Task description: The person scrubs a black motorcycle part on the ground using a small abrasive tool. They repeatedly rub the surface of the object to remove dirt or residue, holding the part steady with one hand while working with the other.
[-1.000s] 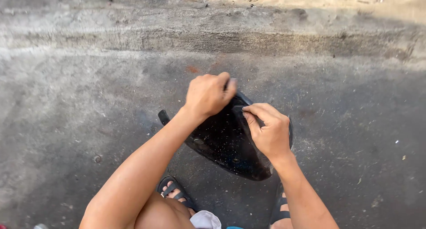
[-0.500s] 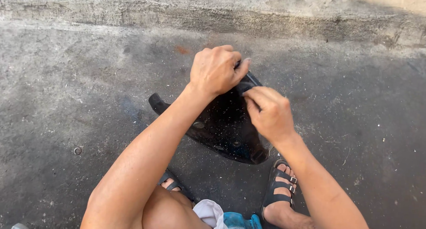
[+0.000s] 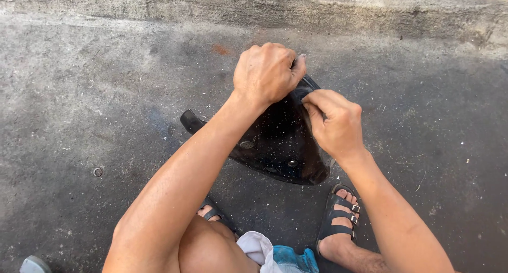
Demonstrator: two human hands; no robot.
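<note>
Nearest, black sandals (image 3: 338, 220) planted on the concrete floor (image 3: 79, 119). Above them, black curved plastic panel (image 3: 280, 146) lying on that floor. Right hand (image 3: 336, 124) pinching its upper edge; left hand (image 3: 267, 72) fisted tight at the panel's top tip.

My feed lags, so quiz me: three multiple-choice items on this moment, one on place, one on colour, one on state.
1. Where does the panel lie?
A. on the concrete ground
B. on a bench
C. in a box

2. What colour is the panel?
A. white
B. black
C. red

3. What are the hands doing?
A. hanging free
B. both gripping the panel's top edge
C. holding a hammer

A: grey ground shows all round the panel.
B: its surface is glossy black.
B: left hand and right hand close on the edge.
</note>
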